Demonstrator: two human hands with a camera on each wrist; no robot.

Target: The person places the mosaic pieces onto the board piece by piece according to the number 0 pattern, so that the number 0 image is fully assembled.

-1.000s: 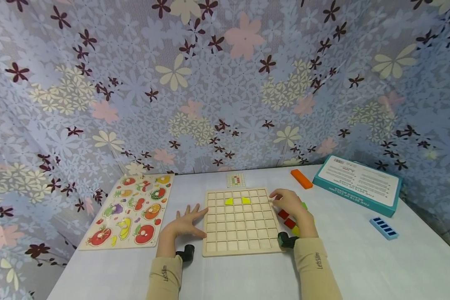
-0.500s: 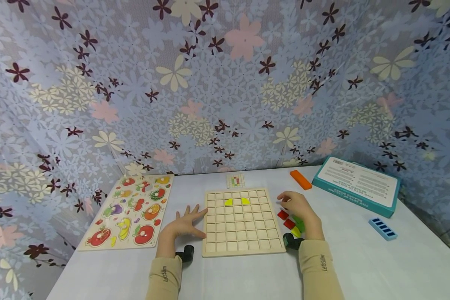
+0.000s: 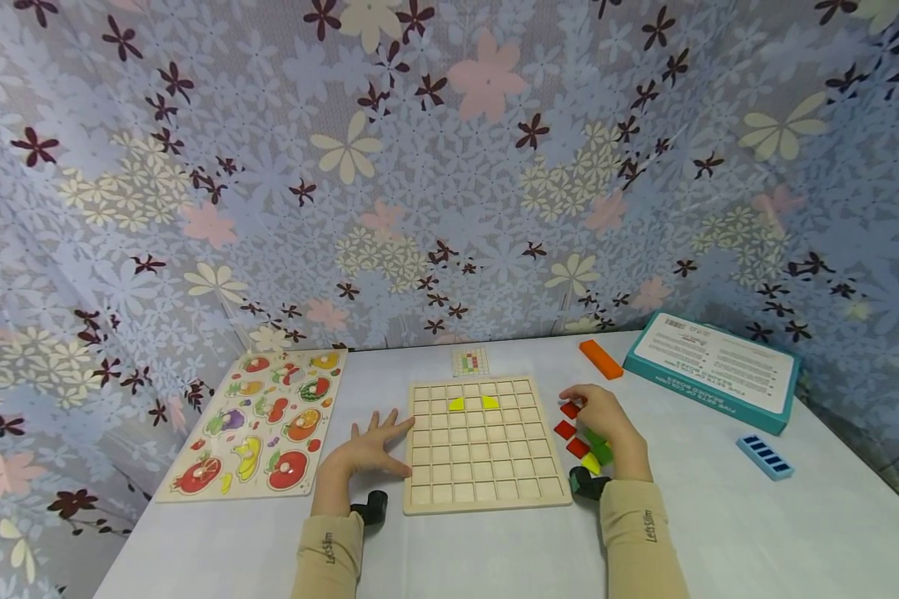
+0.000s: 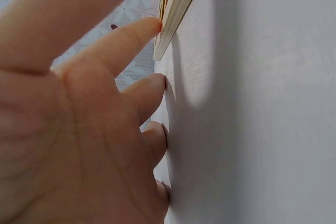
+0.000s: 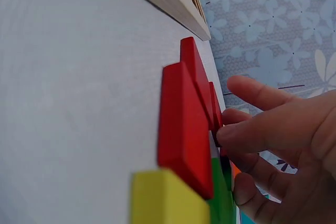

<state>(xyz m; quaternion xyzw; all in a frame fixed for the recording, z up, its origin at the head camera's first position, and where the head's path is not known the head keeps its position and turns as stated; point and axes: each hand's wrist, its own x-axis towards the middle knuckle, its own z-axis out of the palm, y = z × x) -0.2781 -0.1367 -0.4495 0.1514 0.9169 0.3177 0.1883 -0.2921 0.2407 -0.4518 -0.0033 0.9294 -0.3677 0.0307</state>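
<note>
My left hand (image 3: pixel 367 445) is spread flat beside the wooden grid board (image 3: pixel 483 505). Its index fingertip and thumb touch the board's left edge, and in the left wrist view the other fingertips rest on the white tablecloth. Two yellow corner-cut tiles (image 3: pixel 457 403) sit in the board's second row. Right of the board, my right hand (image 3: pixel 603 413) pinches a red square tile (image 5: pixel 216 109) between thumb and a fingertip, its index finger held away. Two more red tiles (image 5: pixel 181 119), green tiles (image 3: pixel 602 453) and a yellow tile (image 3: pixel 590 463) lie by that hand, partly hidden.
A small pattern card (image 3: pixel 469 362) lies behind the board. To the left is a fruit puzzle board (image 3: pixel 250 424). An orange block (image 3: pixel 602 359), a teal box (image 3: pixel 719 370) and a blue slotted piece (image 3: pixel 766 457) lie at the right. A flowered curtain (image 3: pixel 449 208) hangs behind.
My right hand has moved right, away from the board's edge, and a third red tile now shows under its fingers. The left hand has stayed in place.
</note>
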